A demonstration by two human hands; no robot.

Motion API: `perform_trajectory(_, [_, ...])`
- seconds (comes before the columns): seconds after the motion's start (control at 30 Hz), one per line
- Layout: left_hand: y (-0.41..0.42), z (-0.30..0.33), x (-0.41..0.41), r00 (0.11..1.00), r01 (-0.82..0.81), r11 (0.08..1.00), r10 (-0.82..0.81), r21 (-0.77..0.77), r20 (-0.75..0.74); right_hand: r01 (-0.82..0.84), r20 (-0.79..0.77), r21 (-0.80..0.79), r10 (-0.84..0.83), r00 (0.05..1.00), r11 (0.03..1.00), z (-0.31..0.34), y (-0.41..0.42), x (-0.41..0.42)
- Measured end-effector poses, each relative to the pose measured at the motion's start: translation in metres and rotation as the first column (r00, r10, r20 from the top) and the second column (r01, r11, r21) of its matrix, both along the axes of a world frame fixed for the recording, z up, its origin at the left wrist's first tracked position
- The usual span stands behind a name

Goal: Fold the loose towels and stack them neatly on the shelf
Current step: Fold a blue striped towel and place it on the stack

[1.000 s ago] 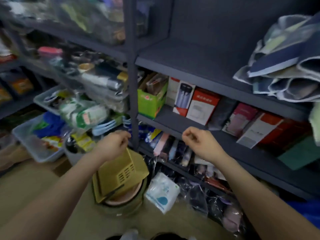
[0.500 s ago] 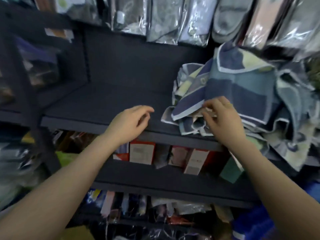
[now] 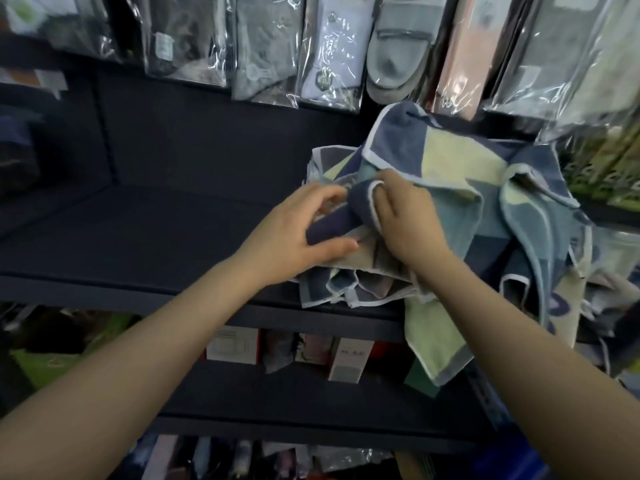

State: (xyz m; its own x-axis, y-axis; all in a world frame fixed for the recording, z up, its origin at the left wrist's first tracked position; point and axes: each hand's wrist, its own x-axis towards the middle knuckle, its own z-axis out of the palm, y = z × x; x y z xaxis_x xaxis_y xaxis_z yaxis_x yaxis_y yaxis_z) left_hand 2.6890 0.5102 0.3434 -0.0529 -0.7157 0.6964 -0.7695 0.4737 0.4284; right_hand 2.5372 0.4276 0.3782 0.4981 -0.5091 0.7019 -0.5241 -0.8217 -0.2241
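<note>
A loose heap of blue, teal and pale-yellow towels with white edging [image 3: 460, 202] is seen on the dark metal shelf [image 3: 145, 237] (at its right part, one corner hanging over the front edge). A dark-blue fold is pinched by the left hand [image 3: 294, 237], thumb below, fingers above. A white-trimmed edge is held in the grip of the right hand [image 3: 405, 220], fingers curled.

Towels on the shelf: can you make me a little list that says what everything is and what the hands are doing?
towels: loose blue and yellow heap on the right of the shelf, one end hanging over the front edge
shelf: dark, bare on the left
left hand: grips a dark blue fold
right hand: grips the white-edged towel rim
packets: clear-wrapped goods hanging above
boxes: on the shelf below
folded yet: no
</note>
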Motion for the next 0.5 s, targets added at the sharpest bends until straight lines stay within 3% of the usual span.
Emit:
perform_trajectory(0.17, [0.007,0.004,-0.001,0.956,-0.067,0.995,0.041,-0.08,-0.292,-0.223,0.135,0.131,0.206,0.969,0.966,0.007,0.022,0.012])
perform_trajectory(0.33, [0.013,0.007,0.008,0.997,-0.007,0.999,0.005,-0.033,-0.073,-0.37,-0.027,0.218,0.384,0.923,0.903,-0.004,0.038,0.011])
perform_trajectory(0.4, [0.012,0.001,0.014,1.0,-0.026,1.0,0.026,0.013,-0.007,-0.417,-0.024,0.289,0.442,0.897,0.862,-0.002,0.036,0.001])
perform_trajectory(0.47, [0.009,-0.009,0.022,0.986,-0.083,0.996,0.076,0.044,0.149,-0.366,-0.004,0.132,0.37,0.929,0.921,0.002,0.023,-0.012])
perform_trajectory(0.5, [0.007,-0.016,0.026,0.977,-0.088,0.994,0.074,0.06,0.2,-0.243,-0.047,0.01,0.243,0.969,0.97,0.004,0.013,-0.017])
